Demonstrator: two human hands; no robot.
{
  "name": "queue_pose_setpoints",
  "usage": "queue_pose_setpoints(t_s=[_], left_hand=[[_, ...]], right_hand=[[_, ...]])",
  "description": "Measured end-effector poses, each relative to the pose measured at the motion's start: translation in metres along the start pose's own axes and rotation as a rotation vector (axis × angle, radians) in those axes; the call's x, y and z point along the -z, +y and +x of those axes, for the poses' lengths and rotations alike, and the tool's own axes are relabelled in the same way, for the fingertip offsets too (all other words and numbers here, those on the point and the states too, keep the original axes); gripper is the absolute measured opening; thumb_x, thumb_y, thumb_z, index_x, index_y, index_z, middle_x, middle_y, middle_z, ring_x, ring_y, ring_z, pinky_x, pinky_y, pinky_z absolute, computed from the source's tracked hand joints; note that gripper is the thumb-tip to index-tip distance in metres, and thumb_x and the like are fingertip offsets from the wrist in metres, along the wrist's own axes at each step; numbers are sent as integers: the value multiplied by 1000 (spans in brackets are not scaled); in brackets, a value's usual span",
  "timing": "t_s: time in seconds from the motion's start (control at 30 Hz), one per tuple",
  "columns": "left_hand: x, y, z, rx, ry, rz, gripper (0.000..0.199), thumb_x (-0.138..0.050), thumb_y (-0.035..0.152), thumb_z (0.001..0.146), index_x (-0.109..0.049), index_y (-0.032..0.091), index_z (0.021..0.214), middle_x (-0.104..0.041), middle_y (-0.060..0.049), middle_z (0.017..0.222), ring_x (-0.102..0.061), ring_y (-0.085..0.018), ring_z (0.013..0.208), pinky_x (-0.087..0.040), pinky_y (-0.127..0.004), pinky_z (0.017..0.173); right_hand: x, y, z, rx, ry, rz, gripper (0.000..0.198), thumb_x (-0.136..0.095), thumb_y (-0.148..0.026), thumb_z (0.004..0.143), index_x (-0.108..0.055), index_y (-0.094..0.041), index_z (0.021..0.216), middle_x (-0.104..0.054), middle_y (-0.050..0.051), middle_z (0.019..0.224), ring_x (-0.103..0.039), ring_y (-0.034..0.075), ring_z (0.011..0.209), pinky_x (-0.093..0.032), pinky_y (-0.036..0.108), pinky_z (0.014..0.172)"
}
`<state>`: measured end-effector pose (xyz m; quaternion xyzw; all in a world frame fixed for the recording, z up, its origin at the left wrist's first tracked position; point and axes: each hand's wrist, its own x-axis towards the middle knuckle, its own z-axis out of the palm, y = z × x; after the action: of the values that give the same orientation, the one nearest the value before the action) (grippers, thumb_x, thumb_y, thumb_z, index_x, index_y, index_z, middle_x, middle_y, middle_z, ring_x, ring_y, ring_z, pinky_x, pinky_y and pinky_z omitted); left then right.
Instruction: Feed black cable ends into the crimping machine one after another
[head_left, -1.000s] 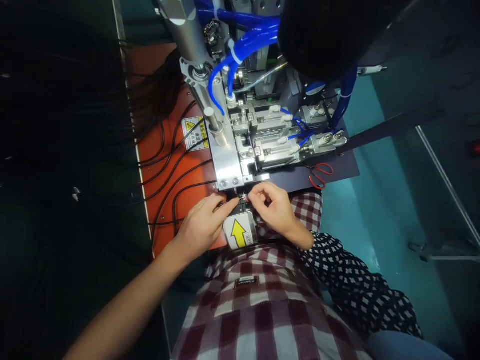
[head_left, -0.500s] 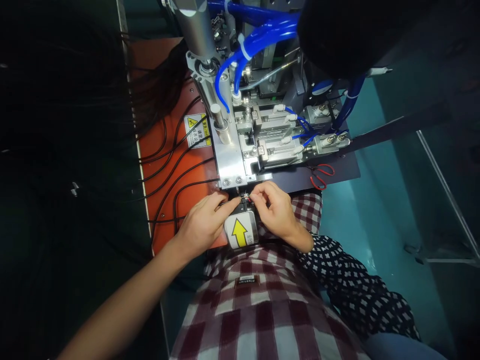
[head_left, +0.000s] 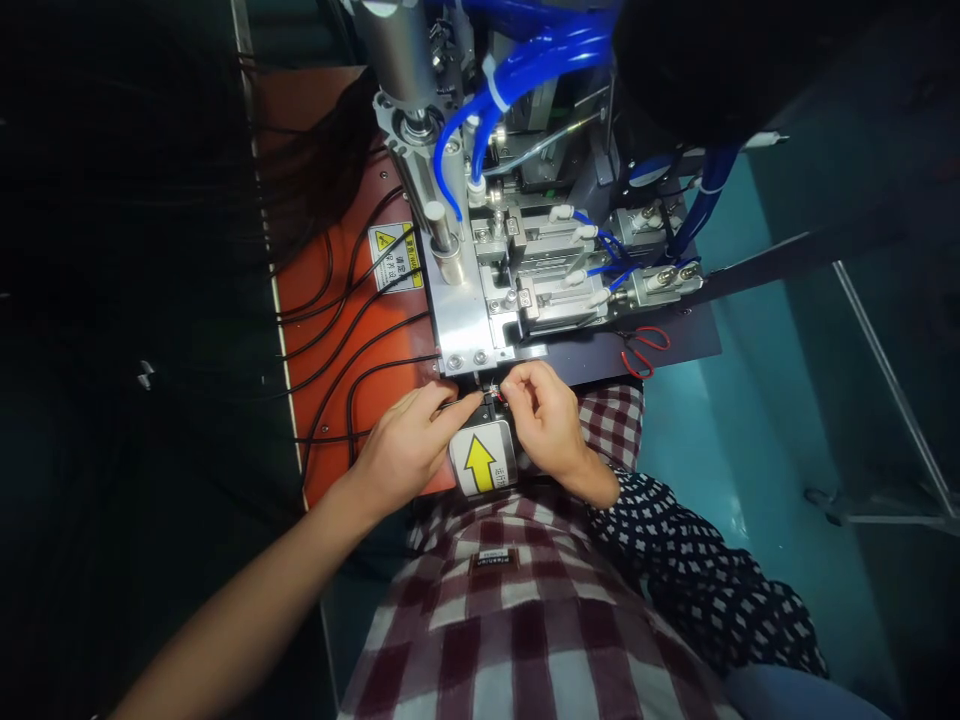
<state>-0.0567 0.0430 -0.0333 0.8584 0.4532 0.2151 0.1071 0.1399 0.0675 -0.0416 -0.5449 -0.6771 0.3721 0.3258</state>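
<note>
At the near edge of a metal machine [head_left: 469, 325], both my hands meet over a small dark fixture [head_left: 487, 408]. A tiny piece with white and red bits [head_left: 494, 391] lies between my fingertips; its kind is too small to tell. My left hand [head_left: 405, 435] is closed, the thumb reaching to the fixture from the left; whatever its fingers hold is hidden. From the right, my right hand [head_left: 547, 415] pinches at the red end of the tiny piece. Just below the fixture is a white label with a yellow arrow [head_left: 480, 462].
Black cables [head_left: 352, 340] run across the orange base plate [head_left: 405, 390] on the left. Red-handled snips [head_left: 645, 350] lie right of the machine. Blue air tubes [head_left: 540, 65] and cylinders [head_left: 559, 250] stand behind my hands. A warning label [head_left: 396, 257] is on the plate.
My right wrist has shifted slightly left. Both hands stay at the fixture with nearly the same grip; the view has moved a little.
</note>
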Motion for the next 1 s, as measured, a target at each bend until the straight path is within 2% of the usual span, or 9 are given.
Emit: queue_pose_setpoints(t_s=[0.17,0.33,0.47,0.6,0.7,0.8,1.0], left_hand=[[-1,-1,-1,-4,0,-8,31,-44,8,91,-62,12,116,-59,-11,92,-59,-19,84,-53,-30,70],[-1,0,-1,0,-5,-26,32,-43,6,91,-61,13,117,-58,-11,94,-59,-19,85,-53,-30,71],[0,0,1,-4,3,-24,32,-43,6,91,-63,12,115,-58,-10,93,-59,-19,84,-53,-29,70],[0,0,1,6,2,-33,32,-43,7,91,-64,12,114,-58,-10,93,-59,-18,84,-52,-28,69],[1,1,1,11,0,-33,33,-41,7,91,-64,12,115,-58,-10,91,-59,-18,83,-52,-28,69],[0,2,1,2,11,-21,34,-40,7,91,-64,13,115,-59,-10,91,-58,-18,82,-52,-29,69],[-2,2,1,5,26,2,37,-39,8,91,-63,16,117,-62,-10,93,-59,-18,83,-52,-30,72]], right_hand=[[-2,5,-1,-61,-29,-3,12,-49,-24,93,-55,-19,83,-61,3,80,-54,15,68,-42,30,64],[-5,16,0,-179,-78,129,16,-50,-31,93,-57,-19,84,-60,1,75,-52,13,61,-43,27,60],[-1,22,-1,-271,-53,244,18,-53,-34,91,-58,-19,84,-60,0,73,-49,11,55,-39,25,51],[5,13,0,-233,-66,244,21,-53,-38,92,-64,-20,90,-61,1,72,-47,12,54,-38,26,50],[2,3,4,-204,-107,159,22,-56,-40,90,-66,-20,87,-54,-2,61,-44,12,52,-36,26,50],[-3,-1,6,-187,-58,129,19,-62,-38,87,-67,-20,83,-51,-3,57,-43,12,52,-36,25,51],[0,-4,2,-133,6,52,15,-60,-32,88,-67,-21,80,-59,-1,63,-52,13,57,-42,26,58]])
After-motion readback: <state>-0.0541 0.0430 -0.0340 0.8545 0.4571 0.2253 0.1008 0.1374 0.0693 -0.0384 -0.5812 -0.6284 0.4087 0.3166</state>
